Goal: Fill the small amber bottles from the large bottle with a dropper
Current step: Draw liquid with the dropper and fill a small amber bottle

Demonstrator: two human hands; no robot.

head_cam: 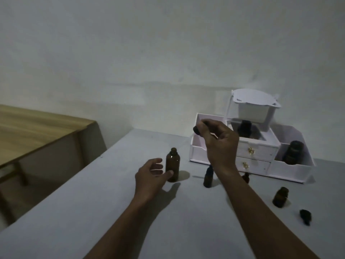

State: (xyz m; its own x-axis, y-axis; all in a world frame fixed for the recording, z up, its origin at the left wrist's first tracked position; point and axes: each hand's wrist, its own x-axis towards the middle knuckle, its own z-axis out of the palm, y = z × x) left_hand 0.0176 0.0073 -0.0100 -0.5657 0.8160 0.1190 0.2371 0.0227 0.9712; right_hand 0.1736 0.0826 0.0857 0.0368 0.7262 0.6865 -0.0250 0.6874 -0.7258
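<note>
Looks mid-task. Right hand (219,144) pinches the dropper (197,130), raised above a small bottle (208,178). Left hand (151,175) is loose, its thumb touching the uncapped large bottle (173,165). Fill levels unreadable. Second small bottle (280,197), right of the forearm, probably still pending.

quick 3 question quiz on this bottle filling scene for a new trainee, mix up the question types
1. True or false: the large bottle beside the left hand has its cap on.
2. What does the raised right hand pinch? A) a spoon B) the dropper C) a funnel
3. Fill in: the white organizer shows ___ drawers with gold knobs on its front.

Key: 1 false, the neck is open; 2 B; 3 two.
</note>
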